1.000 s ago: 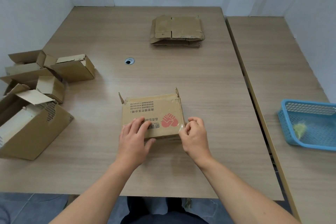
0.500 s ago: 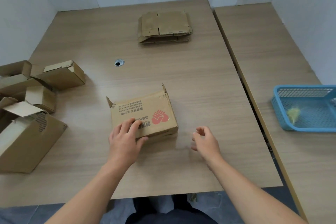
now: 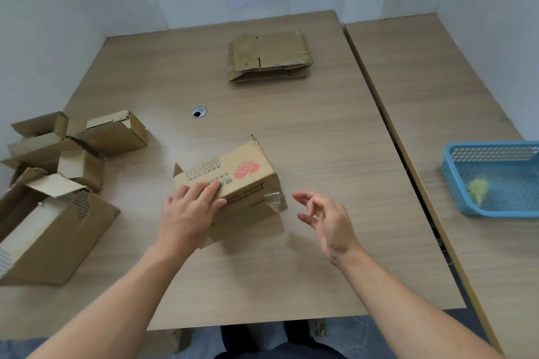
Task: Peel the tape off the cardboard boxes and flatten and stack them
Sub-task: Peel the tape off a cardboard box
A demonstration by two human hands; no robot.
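Note:
A small cardboard box (image 3: 242, 175) with a red heart-hands print sits tilted near the middle of the table, its near edge raised. My left hand (image 3: 189, 210) holds its near left corner, fingers on top and thumb against the front face. A flap of clear tape (image 3: 274, 198) sticks out at the box's near right corner. My right hand (image 3: 326, 218) hovers just right of the box, apart from it, with loosely bent fingers and nothing in it. A stack of flattened boxes (image 3: 268, 55) lies at the far side of the table.
Several unflattened boxes (image 3: 110, 134) are piled at the left edge, with a larger open box (image 3: 52, 230) nearest me. A blue plastic basket (image 3: 493, 145) holding a pale green clump (image 3: 477, 189) stands on the adjoining table at right. A cable hole (image 3: 199, 111) lies beyond the box.
My right hand left the box's right corner and drew away to the right. My left hand has turned and tipped the box, so its front face and the loose tape now show.

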